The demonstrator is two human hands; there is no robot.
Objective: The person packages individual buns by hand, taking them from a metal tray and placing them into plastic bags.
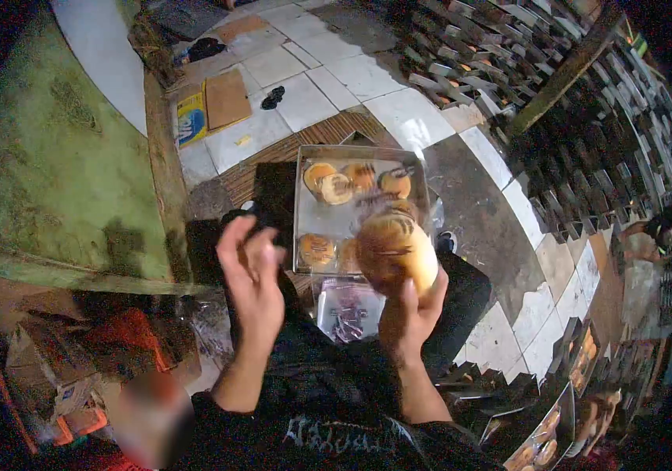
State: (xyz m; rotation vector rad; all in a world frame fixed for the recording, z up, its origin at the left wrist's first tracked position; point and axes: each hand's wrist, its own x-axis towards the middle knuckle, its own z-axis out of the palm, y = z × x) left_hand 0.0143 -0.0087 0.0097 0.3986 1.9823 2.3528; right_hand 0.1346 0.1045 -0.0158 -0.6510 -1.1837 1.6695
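My right hand [414,314] grips a large golden bread bun [397,255] from below, over the near right corner of a metal tray [301,212]. Dark streaks cross the bun's top; blur hides whether they are printing on a clear wrapper. Raised at the tray's left side, my left hand [251,271] has its fingers apart and slightly bent, with nothing seen in it. Several round buns lie in the tray, among them a bun [318,250] at the near left. A clear plastic bag with dark print [345,314] lies between the tray and my body.
Stacked metal trays [587,149] fill the right side. More trays of bread [548,432] stand at the lower right. A green board [69,141] leans at the left above cardboard boxes [53,361]. Flattened cardboard [226,98] lies on the tiled floor.
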